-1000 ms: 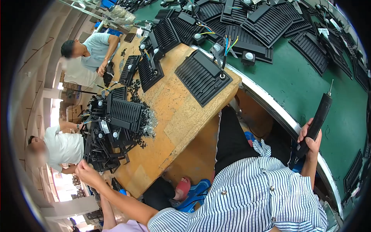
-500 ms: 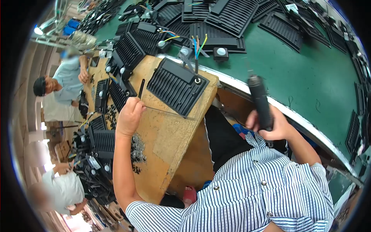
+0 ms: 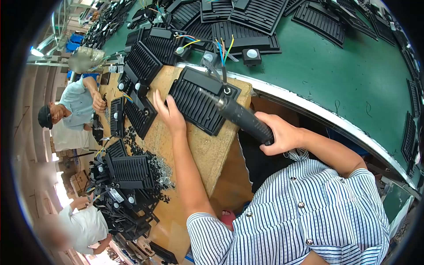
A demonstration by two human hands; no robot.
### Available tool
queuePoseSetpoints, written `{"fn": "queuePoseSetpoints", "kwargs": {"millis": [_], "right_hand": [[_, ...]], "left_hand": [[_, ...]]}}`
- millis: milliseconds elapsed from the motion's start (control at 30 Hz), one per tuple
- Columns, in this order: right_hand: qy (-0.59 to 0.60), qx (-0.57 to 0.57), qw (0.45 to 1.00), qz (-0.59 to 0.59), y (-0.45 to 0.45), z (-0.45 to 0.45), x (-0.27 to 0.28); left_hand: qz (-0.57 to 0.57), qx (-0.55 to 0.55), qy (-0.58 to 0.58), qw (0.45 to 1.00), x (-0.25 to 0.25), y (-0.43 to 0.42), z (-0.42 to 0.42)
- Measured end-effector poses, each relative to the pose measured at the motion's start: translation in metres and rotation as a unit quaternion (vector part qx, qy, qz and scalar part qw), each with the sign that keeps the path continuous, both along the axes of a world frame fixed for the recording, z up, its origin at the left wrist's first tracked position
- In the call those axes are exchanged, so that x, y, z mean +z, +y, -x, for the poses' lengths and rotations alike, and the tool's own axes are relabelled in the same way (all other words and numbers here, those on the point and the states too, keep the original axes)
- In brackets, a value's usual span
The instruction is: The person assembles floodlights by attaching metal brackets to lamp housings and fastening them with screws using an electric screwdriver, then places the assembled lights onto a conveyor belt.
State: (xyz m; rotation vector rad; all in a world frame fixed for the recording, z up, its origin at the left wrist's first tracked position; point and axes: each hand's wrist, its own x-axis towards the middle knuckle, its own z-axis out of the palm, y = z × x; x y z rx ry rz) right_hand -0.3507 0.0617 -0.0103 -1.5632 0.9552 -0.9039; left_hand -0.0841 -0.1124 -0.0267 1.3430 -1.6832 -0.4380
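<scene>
A black finned housing (image 3: 198, 99) lies on the wooden table, with blue, yellow and brown wires rising from its far right corner. At its left edge is my left hand (image 3: 170, 114), fingers apart; whether it touches the housing I cannot tell. My right hand (image 3: 280, 134) is wrapped round a black power screwdriver (image 3: 247, 120), which points left, its tip over the housing. A black bracket arm (image 3: 211, 70) stands at the housing's far edge, by a white-domed sensor (image 3: 208, 57).
More finned housings (image 3: 260, 15) are heaped on the green conveyor (image 3: 304, 66). Small screws (image 3: 162, 172) and a pile of brackets and housings (image 3: 132, 170) cover the wooden table's (image 3: 194, 154) left part. Two people (image 3: 75, 101) work on the far left.
My left hand has come in from the far left to the housing, by way of a dark bracket piece. The screwdriver has swung from the right over the housing. The view has shifted too.
</scene>
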Motion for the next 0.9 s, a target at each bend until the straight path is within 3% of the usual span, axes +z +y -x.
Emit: {"fn": "queuePoseSetpoints", "kwargs": {"millis": [100, 133, 233, 300, 367, 467, 533, 600, 700, 867, 900], "right_hand": [[-0.105, -0.019, 0.993, -0.051, -0.002, 0.0, 0.005], [-0.122, -0.031, 0.99, -0.062, 0.001, 0.004, 0.006], [-0.179, -0.055, 0.977, -0.1, 0.015, 0.019, 0.011], [-0.125, -0.07, 0.983, -0.113, 0.028, 0.036, 0.016], [-0.125, -0.076, 0.982, -0.121, 0.042, 0.052, 0.011], [-0.101, -0.095, 0.98, -0.139, 0.064, 0.075, 0.015], [-0.109, -0.122, 0.977, -0.135, 0.081, 0.089, 0.009], [-0.117, -0.152, 0.973, -0.131, 0.094, 0.101, 0.005], [-0.129, -0.195, 0.964, -0.128, 0.103, 0.112, 0.001], [-0.137, -0.229, 0.955, -0.128, 0.105, 0.112, 0.003], [-0.128, -0.206, 0.963, -0.121, 0.105, 0.115, 0.001]], "left_hand": [[-0.093, 0.031, -0.118, 0.988, 0.008, -0.008, 0.017], [-0.03, 0.054, -0.112, 0.992, -0.001, -0.011, 0.019], [-0.027, 0.125, -0.225, 0.966, -0.006, -0.001, 0.032], [-0.026, 0.132, -0.262, 0.956, -0.002, 0.01, 0.043], [0.024, 0.173, -0.224, 0.959, -0.011, 0.013, 0.043], [0.137, 0.125, -0.09, 0.978, 0.012, 0.044, 0.023], [0.018, 0.13, -0.173, 0.976, 0.033, 0.084, -0.013], [-0.032, 0.2, -0.289, 0.936, 0.033, 0.11, -0.055], [-0.011, 0.265, -0.357, 0.896, 0.03, 0.122, -0.121], [-0.1, 0.291, -0.481, 0.821, 0.028, 0.12, -0.133], [-0.092, 0.278, -0.466, 0.835, 0.027, 0.117, -0.132]]}}
